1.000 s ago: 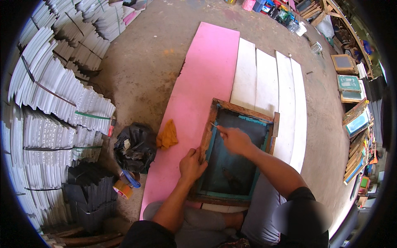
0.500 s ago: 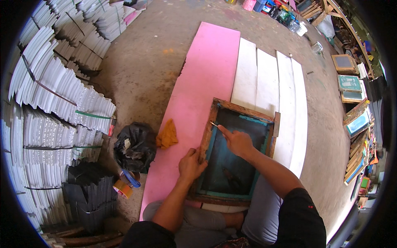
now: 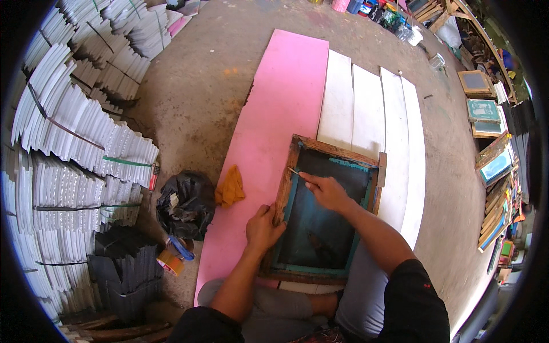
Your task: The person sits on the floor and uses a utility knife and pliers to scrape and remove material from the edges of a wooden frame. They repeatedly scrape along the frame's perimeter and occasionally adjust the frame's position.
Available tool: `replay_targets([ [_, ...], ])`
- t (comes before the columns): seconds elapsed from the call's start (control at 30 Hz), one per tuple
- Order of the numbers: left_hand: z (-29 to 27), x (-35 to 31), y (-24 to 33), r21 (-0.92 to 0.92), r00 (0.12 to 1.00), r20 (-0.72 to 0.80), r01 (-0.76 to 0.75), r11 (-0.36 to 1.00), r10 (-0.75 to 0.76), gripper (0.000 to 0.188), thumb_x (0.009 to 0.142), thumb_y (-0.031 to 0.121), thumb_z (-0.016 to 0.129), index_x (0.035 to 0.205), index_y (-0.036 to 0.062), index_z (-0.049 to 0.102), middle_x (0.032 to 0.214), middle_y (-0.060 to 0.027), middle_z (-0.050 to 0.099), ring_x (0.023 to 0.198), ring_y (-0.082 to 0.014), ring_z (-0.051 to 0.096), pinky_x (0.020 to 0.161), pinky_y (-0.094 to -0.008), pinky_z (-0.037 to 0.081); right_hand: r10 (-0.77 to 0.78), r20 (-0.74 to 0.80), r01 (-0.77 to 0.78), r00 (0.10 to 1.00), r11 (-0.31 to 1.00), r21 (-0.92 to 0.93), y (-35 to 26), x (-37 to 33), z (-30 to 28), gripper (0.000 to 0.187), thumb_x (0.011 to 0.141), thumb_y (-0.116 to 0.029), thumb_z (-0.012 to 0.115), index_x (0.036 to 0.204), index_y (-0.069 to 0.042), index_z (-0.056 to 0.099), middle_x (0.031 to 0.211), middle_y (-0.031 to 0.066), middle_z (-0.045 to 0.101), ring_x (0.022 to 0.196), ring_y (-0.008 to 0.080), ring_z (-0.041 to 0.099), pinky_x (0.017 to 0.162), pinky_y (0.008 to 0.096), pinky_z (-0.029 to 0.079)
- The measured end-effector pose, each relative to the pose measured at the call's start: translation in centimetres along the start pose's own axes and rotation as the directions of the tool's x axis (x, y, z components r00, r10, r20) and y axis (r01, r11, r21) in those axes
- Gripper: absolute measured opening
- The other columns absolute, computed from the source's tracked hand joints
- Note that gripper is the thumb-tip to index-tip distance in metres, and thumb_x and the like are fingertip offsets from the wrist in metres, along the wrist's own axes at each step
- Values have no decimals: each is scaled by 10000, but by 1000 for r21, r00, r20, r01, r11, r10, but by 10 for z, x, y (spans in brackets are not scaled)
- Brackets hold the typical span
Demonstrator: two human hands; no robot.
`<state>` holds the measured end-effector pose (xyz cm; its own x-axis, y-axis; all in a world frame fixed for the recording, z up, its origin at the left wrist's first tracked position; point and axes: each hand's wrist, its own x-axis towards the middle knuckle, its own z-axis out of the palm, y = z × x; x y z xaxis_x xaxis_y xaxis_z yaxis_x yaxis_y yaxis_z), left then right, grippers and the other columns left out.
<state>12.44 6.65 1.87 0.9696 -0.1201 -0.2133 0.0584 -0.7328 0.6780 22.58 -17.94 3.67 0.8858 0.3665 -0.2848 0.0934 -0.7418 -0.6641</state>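
Observation:
A wooden screen-printing frame (image 3: 296,150) with dark mesh and a teal edge leans across my lap. My left hand (image 3: 265,228) grips its left rail, thumb toward the inner side. Over the upper left of the mesh, my right hand (image 3: 326,190) is closed on a thin tool (image 3: 293,170) whose pale metal tip touches the left rail's inner edge; its handle is hidden in my fist. A dark tool shaped like pliers (image 3: 321,246) shows dimly at the mesh's lower part; whether it lies on or beneath the mesh I cannot tell.
Pink board (image 3: 286,86) and white boards (image 3: 366,108) lie under the frame. To the left are an orange cloth (image 3: 230,186), a black plastic bag (image 3: 191,208), a tape roll (image 3: 170,262) and strapped white stacks (image 3: 68,183). More frames (image 3: 483,110) stand at the right.
The thin tool's tip has shifted slightly along the left rail, and my right hand's index finger has curled a little. The frame and my left hand hold nearly the same place.

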Motion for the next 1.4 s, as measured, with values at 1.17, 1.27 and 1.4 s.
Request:
replay_targets([
  [1.17,1,3,-3,-24,1000,-3,-19,1000,19,668,773,335,803,1361,64,638,1148,-103,656,960,-331,700,802,-443,575,-22,95,-9,995,948,320,35,18,-1,409,1062,-298,565,1467,-245,591,1016,180,741,945,330,722,849,422,546],
  [1.27,0,-3,-10,-31,999,-24,-22,999,21,672,772,337,804,1363,64,640,1147,-97,656,963,-323,699,805,-438,575,2,65,-10,998,992,123,14,11,1,415,1064,-335,549,1478,-316,568,991,182,739,899,374,725,839,462,567],
  [1.4,-2,-1,-2,-16,1000,-21,7,1000,-7,673,770,335,808,1362,60,644,1139,-86,655,964,-313,699,807,-433,574,-29,1,28,1000,958,-285,-4,-5,-11,431,1066,-376,514,1496,-401,515,932,187,733,816,414,717,791,530,582],
])
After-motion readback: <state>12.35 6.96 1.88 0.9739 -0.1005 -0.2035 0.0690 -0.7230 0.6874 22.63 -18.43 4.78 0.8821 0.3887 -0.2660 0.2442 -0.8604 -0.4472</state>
